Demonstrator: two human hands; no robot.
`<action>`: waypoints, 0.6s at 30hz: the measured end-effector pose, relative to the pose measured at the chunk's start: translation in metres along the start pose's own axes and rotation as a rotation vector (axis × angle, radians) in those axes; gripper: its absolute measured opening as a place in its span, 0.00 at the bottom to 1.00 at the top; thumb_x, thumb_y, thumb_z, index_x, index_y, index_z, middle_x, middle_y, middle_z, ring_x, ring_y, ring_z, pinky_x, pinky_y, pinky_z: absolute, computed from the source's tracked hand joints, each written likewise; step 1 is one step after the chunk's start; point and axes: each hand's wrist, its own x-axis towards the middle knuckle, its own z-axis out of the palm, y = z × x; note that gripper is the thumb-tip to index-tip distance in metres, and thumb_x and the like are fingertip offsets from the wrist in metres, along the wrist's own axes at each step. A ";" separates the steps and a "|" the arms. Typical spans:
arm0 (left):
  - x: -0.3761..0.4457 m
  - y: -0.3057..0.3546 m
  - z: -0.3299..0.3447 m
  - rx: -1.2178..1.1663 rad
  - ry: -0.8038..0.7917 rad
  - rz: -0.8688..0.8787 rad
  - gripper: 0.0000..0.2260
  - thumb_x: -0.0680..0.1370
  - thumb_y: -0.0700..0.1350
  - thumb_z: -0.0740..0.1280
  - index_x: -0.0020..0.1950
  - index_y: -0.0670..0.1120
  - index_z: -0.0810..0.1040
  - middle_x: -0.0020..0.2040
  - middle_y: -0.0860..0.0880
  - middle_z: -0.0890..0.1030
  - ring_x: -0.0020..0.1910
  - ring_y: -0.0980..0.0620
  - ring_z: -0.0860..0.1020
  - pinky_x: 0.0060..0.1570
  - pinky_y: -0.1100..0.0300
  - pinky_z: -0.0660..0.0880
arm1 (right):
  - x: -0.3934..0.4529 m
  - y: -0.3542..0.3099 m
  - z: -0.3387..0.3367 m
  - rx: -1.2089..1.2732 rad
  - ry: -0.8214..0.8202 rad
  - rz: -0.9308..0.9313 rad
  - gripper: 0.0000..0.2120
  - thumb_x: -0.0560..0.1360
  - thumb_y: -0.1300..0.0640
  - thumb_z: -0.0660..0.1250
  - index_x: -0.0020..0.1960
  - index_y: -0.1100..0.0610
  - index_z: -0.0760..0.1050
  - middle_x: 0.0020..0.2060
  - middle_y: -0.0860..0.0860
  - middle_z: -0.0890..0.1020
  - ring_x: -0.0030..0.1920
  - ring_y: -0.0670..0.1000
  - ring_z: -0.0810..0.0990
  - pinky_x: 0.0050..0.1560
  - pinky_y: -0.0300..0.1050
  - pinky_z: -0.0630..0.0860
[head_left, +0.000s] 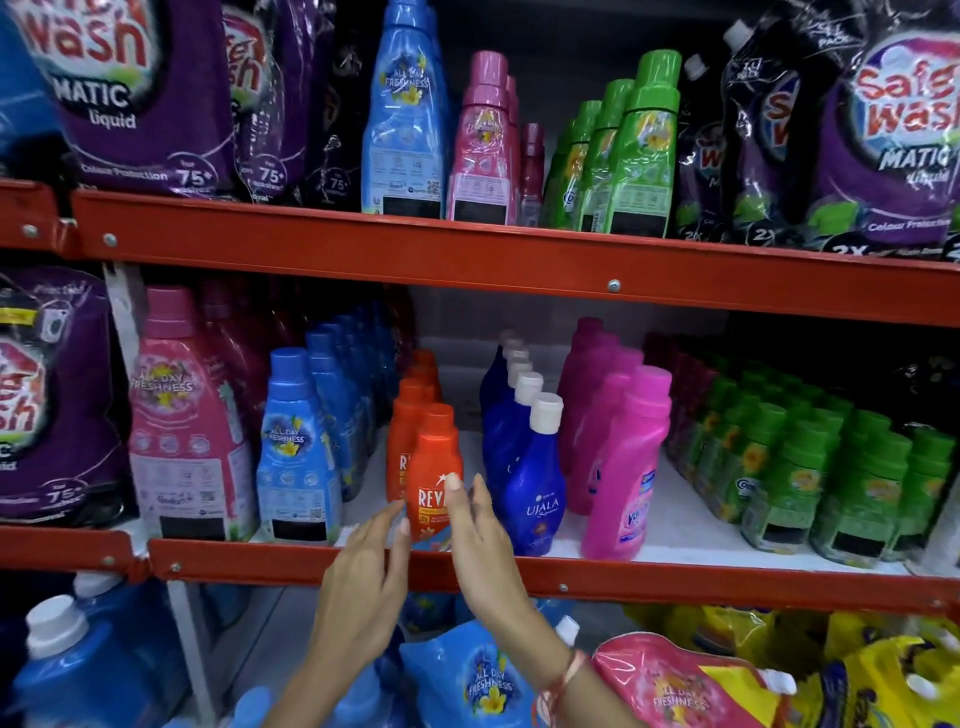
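Red steel shop shelving (467, 260) fills my view. At the near edge of the middle shelf stands the small orange-red plastic bottle (434, 467), just left of the dark blue white-capped bottles (530, 483). I seem to be reaching to take it. My left hand (363, 566) and right hand (485, 545) flank it with fingers straight, gripping nothing. The right thumb touches its label. Next, both sides must close evenly.
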 end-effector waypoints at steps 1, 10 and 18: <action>0.002 0.002 -0.001 -0.035 -0.018 -0.005 0.21 0.79 0.55 0.52 0.69 0.52 0.71 0.65 0.51 0.77 0.64 0.52 0.73 0.56 0.61 0.66 | 0.006 -0.001 0.002 0.017 0.004 0.060 0.41 0.75 0.28 0.48 0.79 0.54 0.56 0.76 0.53 0.67 0.77 0.53 0.63 0.78 0.52 0.57; 0.017 -0.002 -0.006 -0.166 -0.181 -0.136 0.27 0.78 0.63 0.47 0.73 0.52 0.66 0.61 0.52 0.80 0.59 0.54 0.76 0.59 0.58 0.68 | 0.051 0.017 0.013 0.279 0.054 0.234 0.36 0.69 0.23 0.51 0.33 0.49 0.84 0.38 0.49 0.87 0.51 0.54 0.84 0.66 0.56 0.75; 0.023 -0.008 -0.025 -0.317 -0.170 -0.213 0.23 0.79 0.61 0.47 0.63 0.55 0.75 0.55 0.57 0.81 0.56 0.60 0.76 0.55 0.63 0.68 | 0.047 0.004 0.025 0.373 0.023 0.251 0.27 0.78 0.34 0.54 0.34 0.52 0.77 0.36 0.46 0.83 0.51 0.54 0.82 0.68 0.56 0.74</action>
